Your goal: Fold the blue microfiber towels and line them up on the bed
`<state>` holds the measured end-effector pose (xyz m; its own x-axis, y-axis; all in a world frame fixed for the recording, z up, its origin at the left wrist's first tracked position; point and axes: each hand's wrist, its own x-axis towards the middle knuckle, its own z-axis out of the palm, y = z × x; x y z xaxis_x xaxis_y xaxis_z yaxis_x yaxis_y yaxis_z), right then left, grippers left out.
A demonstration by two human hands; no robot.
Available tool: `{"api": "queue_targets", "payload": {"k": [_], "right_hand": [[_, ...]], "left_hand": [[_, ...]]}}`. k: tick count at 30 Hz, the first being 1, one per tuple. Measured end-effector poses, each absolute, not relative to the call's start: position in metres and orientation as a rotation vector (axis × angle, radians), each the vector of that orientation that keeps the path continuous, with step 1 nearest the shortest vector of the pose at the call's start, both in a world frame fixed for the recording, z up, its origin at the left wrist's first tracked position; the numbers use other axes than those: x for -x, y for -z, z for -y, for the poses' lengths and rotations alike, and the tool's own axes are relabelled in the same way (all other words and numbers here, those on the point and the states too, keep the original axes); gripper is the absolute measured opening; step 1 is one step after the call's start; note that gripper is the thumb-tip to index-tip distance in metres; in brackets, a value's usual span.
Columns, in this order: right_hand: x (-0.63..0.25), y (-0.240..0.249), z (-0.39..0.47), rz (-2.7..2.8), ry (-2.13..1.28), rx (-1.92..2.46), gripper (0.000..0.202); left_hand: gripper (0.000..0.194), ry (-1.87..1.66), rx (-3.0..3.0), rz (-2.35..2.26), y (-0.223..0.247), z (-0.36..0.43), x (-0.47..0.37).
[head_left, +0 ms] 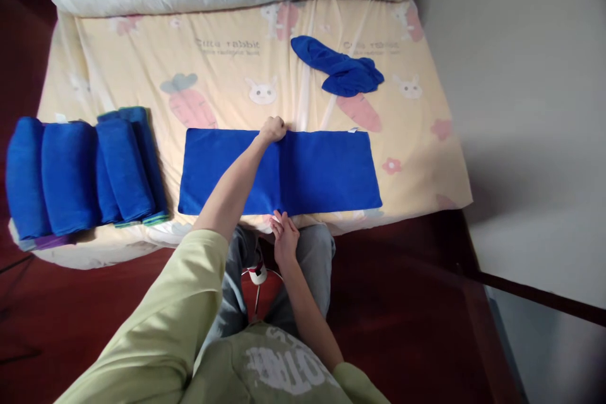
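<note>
Cloth (329, 170), flat on bed (227, 104), held at mid-crease.
Right hand (286, 237) pinches near edge, left hand (273, 129) grasps far edge, apparently tensioning the crease; folded cloths (70, 177) lie left, seemingly for room; crumpled cloth (353, 76) beyond.

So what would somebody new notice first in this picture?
Probably the flat blue cloth on the printed sheet, front and centre, left hand at its far edge, right hand at its near edge. Then the folded blue cloths at left and the crumpled cloth farther back.
</note>
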<state>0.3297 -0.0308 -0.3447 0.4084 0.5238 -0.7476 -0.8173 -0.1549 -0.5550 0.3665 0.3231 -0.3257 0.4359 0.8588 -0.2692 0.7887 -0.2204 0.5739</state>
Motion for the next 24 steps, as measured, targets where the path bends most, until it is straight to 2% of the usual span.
{"api": "queue_targets", "payload": {"k": [4,11,13,16,24], "right_hand": [[-0.337,0.321,0.046,-0.201,-1.079,1.294,0.026],[-0.389,0.241,0.064,0.355,-0.672,1.422,0.041],[-0.413,0.21,0.062,0.507,-0.533,1.417,0.045],[-0.449,0.159,0.056,0.703,-0.377,1.401,0.039],[-0.497,0.001,0.021,0.957,-0.238,1.194,0.046]], "left_hand": [[0.031,-0.18,-2.113,-1.393,0.279,-0.316,-0.361],[0.036,-0.543,-2.031,-1.258,0.139,-0.278,-0.314],[0.035,-0.646,-1.936,-1.191,0.098,-0.262,-0.292],[0.031,-0.814,-1.81,-1.067,0.04,-0.236,-0.256],[0.039,-1.234,-1.754,-0.972,-0.078,-0.161,-0.174]]}}
